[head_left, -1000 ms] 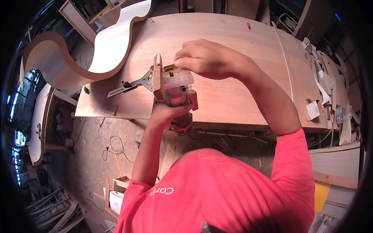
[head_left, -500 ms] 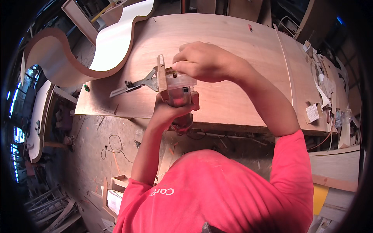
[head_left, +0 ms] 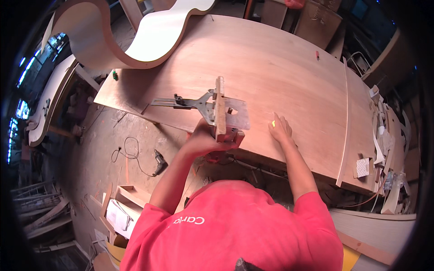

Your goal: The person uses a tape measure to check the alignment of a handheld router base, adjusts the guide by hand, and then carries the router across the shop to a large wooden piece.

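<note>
One held tool [head_left: 237,118], white lettering [head_left: 193,220], perhaps incomplete

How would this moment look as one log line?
left hand: gripping power tool | right hand: over board, by yellow bit | drill: on floor

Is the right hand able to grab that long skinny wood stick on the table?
Probably yes: the right hand is low over the tabletop, and nothing seems to block its way rightward to the wooden strip.

Yellow item [head_left: 273,123] too small to identify; curved panel [head_left: 160,36] top-cropped.
</note>
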`<state>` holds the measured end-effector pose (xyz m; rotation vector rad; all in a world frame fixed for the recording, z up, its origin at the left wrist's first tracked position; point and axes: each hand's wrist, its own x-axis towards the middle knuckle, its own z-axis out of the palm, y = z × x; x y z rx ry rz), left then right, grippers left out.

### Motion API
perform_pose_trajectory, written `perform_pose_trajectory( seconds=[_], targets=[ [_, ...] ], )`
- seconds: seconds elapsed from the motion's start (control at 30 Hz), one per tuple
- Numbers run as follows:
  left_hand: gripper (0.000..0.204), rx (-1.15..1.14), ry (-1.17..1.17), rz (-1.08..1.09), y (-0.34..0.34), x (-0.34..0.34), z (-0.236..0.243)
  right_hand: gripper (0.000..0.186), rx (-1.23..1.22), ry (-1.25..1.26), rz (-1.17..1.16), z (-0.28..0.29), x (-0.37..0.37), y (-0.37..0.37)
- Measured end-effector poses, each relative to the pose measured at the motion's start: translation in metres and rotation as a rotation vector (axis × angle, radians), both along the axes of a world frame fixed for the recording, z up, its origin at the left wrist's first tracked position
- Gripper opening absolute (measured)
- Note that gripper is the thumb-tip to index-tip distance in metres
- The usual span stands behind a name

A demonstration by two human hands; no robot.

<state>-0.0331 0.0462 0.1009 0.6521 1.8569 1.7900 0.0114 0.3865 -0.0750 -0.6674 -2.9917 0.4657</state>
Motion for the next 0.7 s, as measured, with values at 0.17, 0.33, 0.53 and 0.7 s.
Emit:
perform_pose_trajectory(
  seconds=[0.17,0.33,0.53,0.7],
  targets=[
    [0.058,0.007,0.004,-0.021,0.009,0.011,0.015,0.043,-0.023,0.256,0.038,0.075,-0.038,0.004],
    [0.060,0.056,-0.137,-0.089,0.011,0.016,0.013,0.025,-0.452,0.520,0.900,0.287,-0.064,-0.115],
    [0.077,0.023,-0.013,-0.197,0.007,0.022,-0.001,0.026,-0.329,0.063,1.168,0.329,-0.080,-0.186],
    [0.064,0.270,0.050,-0.207,0.006,0.023,0.013,0.023,-0.478,0.097,1.241,0.334,-0.085,-0.195]
  ],
)
